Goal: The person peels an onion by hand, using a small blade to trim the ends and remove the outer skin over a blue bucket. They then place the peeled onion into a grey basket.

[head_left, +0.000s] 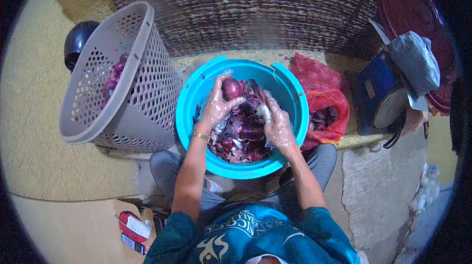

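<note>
My left hand (219, 103), in a clear plastic glove, holds a red onion (232, 88) over a turquoise basin (184, 111). My right hand (279, 125), gloved as well, is closed around a knife, its dark blade (256, 90) pointing up toward the onion. Blade and onion are close together; whether they touch is unclear. Beneath both hands, the basin holds a heap of purple onion skins (247, 131).
A tall grey perforated basket (157, 74) with red onions (109, 88) leans at the left, beside a black round object (78, 43). Right of the basin lies a red mesh sack (314, 78). Farther right are a blue scale (377, 84) and a grey plastic bag (415, 62).
</note>
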`<state>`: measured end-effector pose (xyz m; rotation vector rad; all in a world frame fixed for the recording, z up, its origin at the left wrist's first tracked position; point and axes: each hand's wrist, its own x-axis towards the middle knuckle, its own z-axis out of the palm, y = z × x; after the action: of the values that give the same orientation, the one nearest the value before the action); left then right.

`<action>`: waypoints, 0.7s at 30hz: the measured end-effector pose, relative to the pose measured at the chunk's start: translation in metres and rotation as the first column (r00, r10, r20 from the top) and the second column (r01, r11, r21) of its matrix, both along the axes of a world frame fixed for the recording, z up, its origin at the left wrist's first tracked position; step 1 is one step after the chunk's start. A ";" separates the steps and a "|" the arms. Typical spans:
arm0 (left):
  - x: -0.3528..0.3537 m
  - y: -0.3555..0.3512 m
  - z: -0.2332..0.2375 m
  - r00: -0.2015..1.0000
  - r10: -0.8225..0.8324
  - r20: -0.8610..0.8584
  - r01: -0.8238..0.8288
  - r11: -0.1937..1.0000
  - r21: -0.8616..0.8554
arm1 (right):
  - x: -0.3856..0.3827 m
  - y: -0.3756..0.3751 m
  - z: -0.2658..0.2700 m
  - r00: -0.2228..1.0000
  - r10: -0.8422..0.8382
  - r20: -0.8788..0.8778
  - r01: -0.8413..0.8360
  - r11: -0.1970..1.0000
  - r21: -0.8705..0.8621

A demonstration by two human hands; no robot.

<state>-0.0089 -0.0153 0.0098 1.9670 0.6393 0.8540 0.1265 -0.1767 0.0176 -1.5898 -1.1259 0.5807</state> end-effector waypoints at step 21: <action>0.003 0.001 -0.004 0.998 -0.019 -0.058 0.018 1.000 -0.018 | -0.024 0.003 -0.005 0.937 -0.018 0.349 0.023 1.000 -0.011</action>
<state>-0.0059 -0.0140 0.0059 1.9852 0.6588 0.7799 0.1022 -0.1740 0.0123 -1.7604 -1.3662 0.2969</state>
